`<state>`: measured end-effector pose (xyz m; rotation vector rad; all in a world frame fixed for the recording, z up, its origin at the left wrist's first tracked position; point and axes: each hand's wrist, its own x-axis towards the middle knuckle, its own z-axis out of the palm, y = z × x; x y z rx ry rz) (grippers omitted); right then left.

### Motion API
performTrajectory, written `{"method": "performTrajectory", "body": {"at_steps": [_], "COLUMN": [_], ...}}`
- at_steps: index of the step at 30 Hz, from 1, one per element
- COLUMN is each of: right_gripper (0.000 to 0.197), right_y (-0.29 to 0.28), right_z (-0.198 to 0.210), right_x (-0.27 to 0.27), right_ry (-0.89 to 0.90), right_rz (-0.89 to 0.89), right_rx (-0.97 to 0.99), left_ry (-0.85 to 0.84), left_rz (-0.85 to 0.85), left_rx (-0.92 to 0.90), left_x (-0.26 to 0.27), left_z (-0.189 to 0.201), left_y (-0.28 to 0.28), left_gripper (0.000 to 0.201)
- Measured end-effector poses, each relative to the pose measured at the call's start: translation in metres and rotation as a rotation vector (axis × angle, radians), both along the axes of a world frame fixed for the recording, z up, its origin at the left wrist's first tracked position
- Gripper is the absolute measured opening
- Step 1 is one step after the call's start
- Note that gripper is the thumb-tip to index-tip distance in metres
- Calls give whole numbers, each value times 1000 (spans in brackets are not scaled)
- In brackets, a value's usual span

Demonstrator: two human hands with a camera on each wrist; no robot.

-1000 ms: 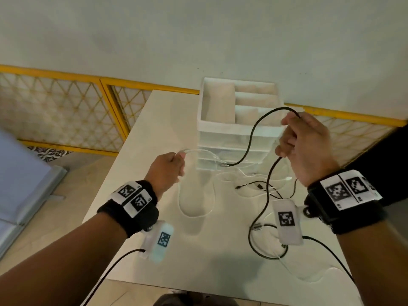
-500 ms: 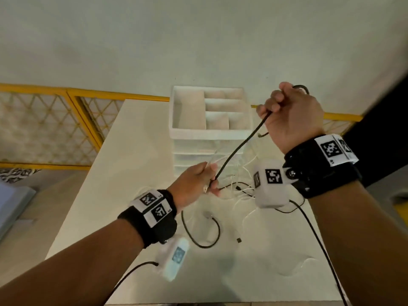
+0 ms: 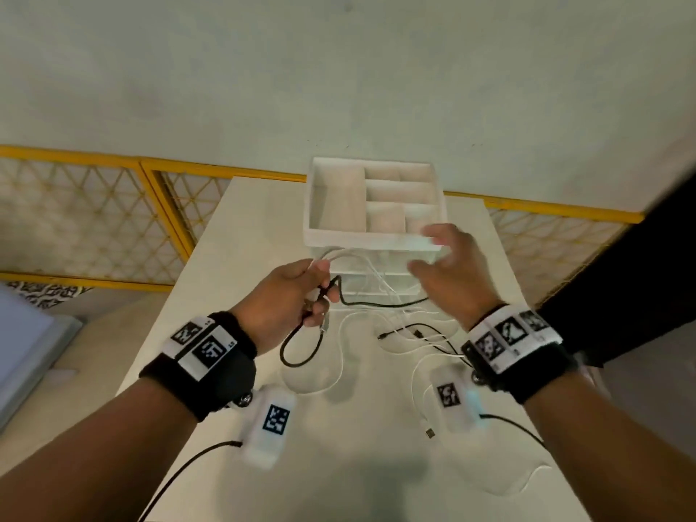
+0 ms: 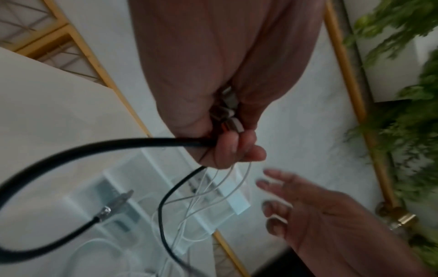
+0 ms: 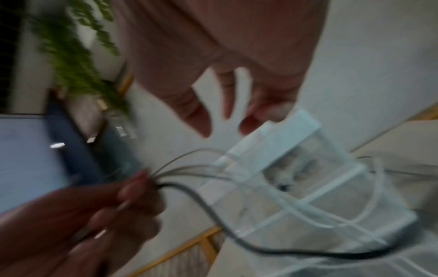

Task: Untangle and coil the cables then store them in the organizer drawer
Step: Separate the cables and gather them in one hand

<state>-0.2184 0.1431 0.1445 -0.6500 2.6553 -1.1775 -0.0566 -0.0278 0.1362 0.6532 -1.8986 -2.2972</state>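
My left hand (image 3: 297,299) (image 4: 227,148) grips a bundle of cables above the table: a black cable (image 3: 301,348) (image 4: 59,151) looped below the fist, and several thin white cables (image 3: 361,265) (image 4: 213,189) running toward the organizer. Plug ends stick out of the fist in the left wrist view. My right hand (image 3: 444,265) (image 5: 227,105) hovers open, fingers spread, holding nothing, just in front of the white organizer (image 3: 373,205) (image 5: 296,168) with its top compartments. More black and white cables (image 3: 422,340) lie loose on the table.
The white table (image 3: 233,258) has a yellow mesh railing (image 3: 94,216) behind and to its left. A loose white cable (image 3: 527,484) and a plug end (image 3: 429,432) lie near the front right. Green plants (image 4: 407,93) stand off to the side.
My right hand has let go of the black cable and dropped from high up to hover open by the organizer. The left hand now holds the black cable together with the white ones.
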Motion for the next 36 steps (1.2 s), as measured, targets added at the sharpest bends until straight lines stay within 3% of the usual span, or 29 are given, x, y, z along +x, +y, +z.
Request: {"method": "performTrajectory", "body": {"at_steps": [2,4,7,11,15,19,21,24,26,28,33,36], "right_gripper": [35,23,9,5,7,29,41,50,50,35,5,26], "right_y": [-16,-27,-30,-13,2,11,12,13,15,14,12,20], "right_z": [6,0,2,26,34,24,17,13,15,22,63,55], "right_x": [35,46,30,-7,-36,-56,-67,-81,-90,-101,-109,-116], "right_ry": [69,210,261,244,215,180,60,-386,-514,-422,45,102], "right_rz": [340,467,331,64,-134,-215,-283,-313,-306,-259,19,27], "right_rx": [-35,-37,-87,-119,-151,-93,-113,-93,-23,-69,-415,-433], "left_ry": [35,62,67,14,-54,-103,-148,-167,-167,-171,-177,-141], "left_rz": [-41,-65,-58,-61,-40,-119,-184,-152,-112,-99,-64,-35], "left_rx": [6,4,17,-71,-106,-59,-90,-129,-196,-259,-290,-295], "left_x": [-6,-8,-5,7,14,21,23,23,23,22,18,17], "left_z": [8,14,16,3,-10,-12,-10,-6,-4,-3,1,5], "left_y": [4,7,5,-6,-11,-14,-15,-15,-15,-16,-16,-13], "left_gripper": [24,22,25,31,35,35,36,33,31,32,38,40]}}
